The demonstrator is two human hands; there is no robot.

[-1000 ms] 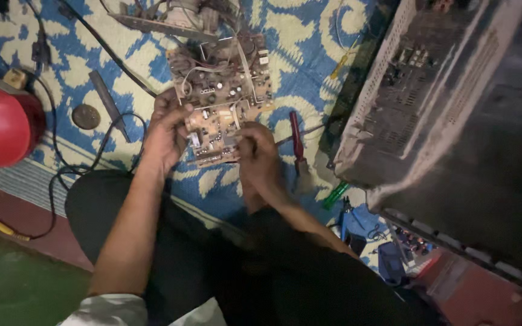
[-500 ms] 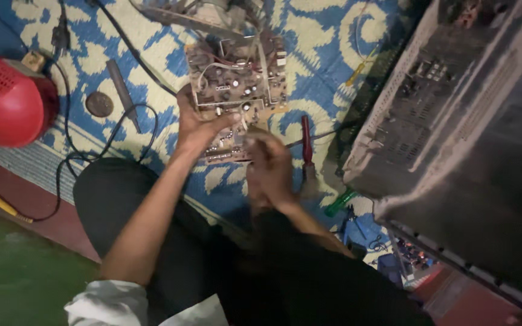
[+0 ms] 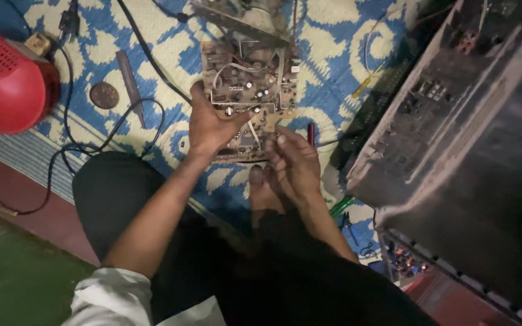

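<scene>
- Circuit board [image 3: 246,90], brown and crowded with small parts and pale wires, sits in front of us over the blue-and-cream patterned mat [image 3: 152,36], its near edge raised off the mat in our hands.
- Our left hand [image 3: 208,124] is clamped on the board's near left corner, thumb lying across the top face and fingers curled beneath.
- Our right hand [image 3: 294,160] is at the board's near right edge, fingers drawn together just under the rim; we cannot tell whether they pinch anything, since that spot is blurred and dim.
- Beyond the board's far edge we see a grey metal frame [image 3: 246,18] touching it.
- At our far left a red rounded casing [image 3: 7,81] rests on the mat, with black cables [image 3: 92,130] looping from beside it toward our left knee.
- Between the red casing and the board lie a dark round disc [image 3: 104,95] and a slim grey tool [image 3: 129,84], near each other but apart.
- Just right of our right hand a red-handled tool [image 3: 310,134] lies on the mat.
- A large dark television casing [image 3: 466,151] fills the right side, its open back showing boards and sockets.
- Green and blue-handled tools [image 3: 348,211] lie near the casing's lower corner, beside our right forearm.
</scene>
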